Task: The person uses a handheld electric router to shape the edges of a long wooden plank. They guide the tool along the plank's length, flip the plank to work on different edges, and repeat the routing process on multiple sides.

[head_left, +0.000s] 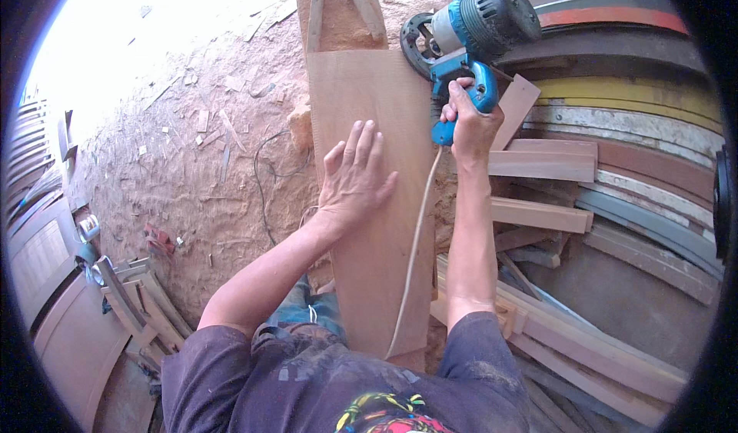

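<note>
A long, wide wooden board (377, 225) lies lengthwise in front of me. My left hand (355, 173) rests flat on it with the fingers stretched out. With my right hand (470, 121) I grip the blue handle of a power router (478, 29), which has a dark motor housing and a round black base. The router is tilted on its side at the board's far right edge, its base turned toward the board. Whether the base touches the edge I cannot tell. From the handle a pale cord (415, 256) runs back across the board toward my body.
Planks and painted boards (623, 98) are stacked along the right, with timber pieces (542, 214) jutting toward the board. Wood scraps (203, 121) and a dark wire (263, 194) lie on the dusty ground at left. Panels (77, 333) and offcuts stand at lower left.
</note>
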The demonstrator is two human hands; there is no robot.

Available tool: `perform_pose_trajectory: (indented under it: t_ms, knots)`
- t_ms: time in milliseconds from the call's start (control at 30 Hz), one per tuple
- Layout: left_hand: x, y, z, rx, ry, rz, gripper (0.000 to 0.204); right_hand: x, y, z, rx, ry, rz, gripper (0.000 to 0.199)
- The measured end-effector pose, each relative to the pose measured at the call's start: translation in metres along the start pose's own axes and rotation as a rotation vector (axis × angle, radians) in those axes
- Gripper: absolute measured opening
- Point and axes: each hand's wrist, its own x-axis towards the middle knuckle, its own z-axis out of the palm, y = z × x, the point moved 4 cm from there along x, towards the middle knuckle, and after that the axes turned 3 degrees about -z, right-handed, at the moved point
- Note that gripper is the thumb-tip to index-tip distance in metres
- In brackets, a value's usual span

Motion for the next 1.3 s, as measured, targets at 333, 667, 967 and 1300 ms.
perform_pose_trajectory:
  t_ms: [333, 667, 967, 1300]
  knots:
    - [0.001, 0.003, -0.009, -0.021, -0.028, -0.026, 0.083, -0.004, -0.003, 0.011, -0.184, -0.121, -0.052, 0.007]
    - [0.0, 0.0, -0.01, -0.018, 0.002, -0.034, 0.08, -0.016, -0.001, 0.006, -0.114, -0.191, 0.025, 0.007]
    - [0.008, -0.002, -0.016, -0.043, 0.07, -0.009, 0.078, -0.044, 0.0, -0.012, -0.149, -0.198, 0.035, 0.008]
    - [0.14, -0.001, -0.007, -0.192, 0.424, -0.2, 0.072, -0.076, 0.006, -0.031, -0.128, -0.165, 0.026, 0.004]
